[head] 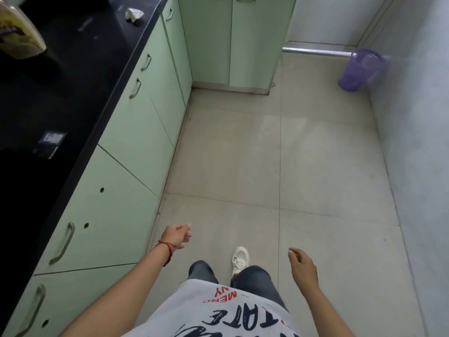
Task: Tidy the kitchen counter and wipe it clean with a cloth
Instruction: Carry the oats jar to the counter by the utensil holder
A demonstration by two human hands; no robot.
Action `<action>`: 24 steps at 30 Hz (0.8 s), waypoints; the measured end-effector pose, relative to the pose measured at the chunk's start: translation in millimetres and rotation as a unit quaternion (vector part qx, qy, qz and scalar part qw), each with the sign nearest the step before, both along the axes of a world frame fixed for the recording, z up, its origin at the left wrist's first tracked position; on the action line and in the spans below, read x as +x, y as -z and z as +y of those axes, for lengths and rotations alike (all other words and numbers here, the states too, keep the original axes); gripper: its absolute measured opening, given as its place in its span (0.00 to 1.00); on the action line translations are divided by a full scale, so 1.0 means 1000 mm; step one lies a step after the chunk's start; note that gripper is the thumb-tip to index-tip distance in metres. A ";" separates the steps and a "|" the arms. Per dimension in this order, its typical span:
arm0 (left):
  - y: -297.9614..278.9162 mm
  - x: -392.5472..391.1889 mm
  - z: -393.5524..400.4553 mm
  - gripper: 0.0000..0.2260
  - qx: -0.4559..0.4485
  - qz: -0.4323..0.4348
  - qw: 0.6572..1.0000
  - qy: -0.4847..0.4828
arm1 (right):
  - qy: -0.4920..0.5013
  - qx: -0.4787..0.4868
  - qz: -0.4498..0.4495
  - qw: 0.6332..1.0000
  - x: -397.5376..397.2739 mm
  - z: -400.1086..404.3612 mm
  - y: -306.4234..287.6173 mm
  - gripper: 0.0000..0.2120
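Observation:
The black kitchen counter [73, 88] runs along the left side above pale green cabinets. A crumpled white tissue [134, 14] lies on it near the far edge. A cream-coloured packet or jar [20, 32] stands at the top left of the counter. My left hand [176, 235] hangs low over the floor beside the cabinets, fingers loosely curled, holding nothing; a red thread is tied round its wrist. My right hand [302, 265] is out to the right over the floor, fingers relaxed and apart, empty. No cloth is in view.
Green cabinet doors with metal handles [65, 242] line the left and the far end. A purple mesh waste bin [359, 69] stands in the far right corner by a grey wall. Beige floor tiles [267, 154] stretch ahead. My white shoe [240, 260] shows below.

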State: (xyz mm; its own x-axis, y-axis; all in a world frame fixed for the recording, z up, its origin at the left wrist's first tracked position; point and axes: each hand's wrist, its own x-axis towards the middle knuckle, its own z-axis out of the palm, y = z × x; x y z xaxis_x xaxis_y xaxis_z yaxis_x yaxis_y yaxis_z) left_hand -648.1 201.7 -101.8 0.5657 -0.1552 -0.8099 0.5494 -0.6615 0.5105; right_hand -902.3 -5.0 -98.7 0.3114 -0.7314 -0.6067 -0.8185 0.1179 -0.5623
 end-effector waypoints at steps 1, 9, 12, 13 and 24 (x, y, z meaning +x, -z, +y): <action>0.001 0.004 -0.006 0.09 0.005 0.003 1.000 -0.012 | -0.010 0.000 -0.001 1.000 0.014 -0.018 -0.004 0.14; 0.009 0.068 -0.044 0.11 0.029 0.029 0.990 -0.132 | -0.071 -0.002 -0.031 0.997 0.144 -0.127 -0.008 0.13; 0.018 0.107 -0.063 0.10 0.034 0.034 0.986 -0.161 | -0.090 -0.004 -0.031 0.995 0.195 -0.160 0.003 0.13; 0.021 0.121 -0.071 0.08 0.035 0.035 0.984 -0.169 | -0.093 -0.005 -0.027 0.995 0.211 -0.171 0.007 0.13; 0.001 0.314 -0.204 0.10 0.007 0.006 0.991 -0.133 | -0.075 -0.013 -0.004 0.997 0.369 -0.285 0.008 0.12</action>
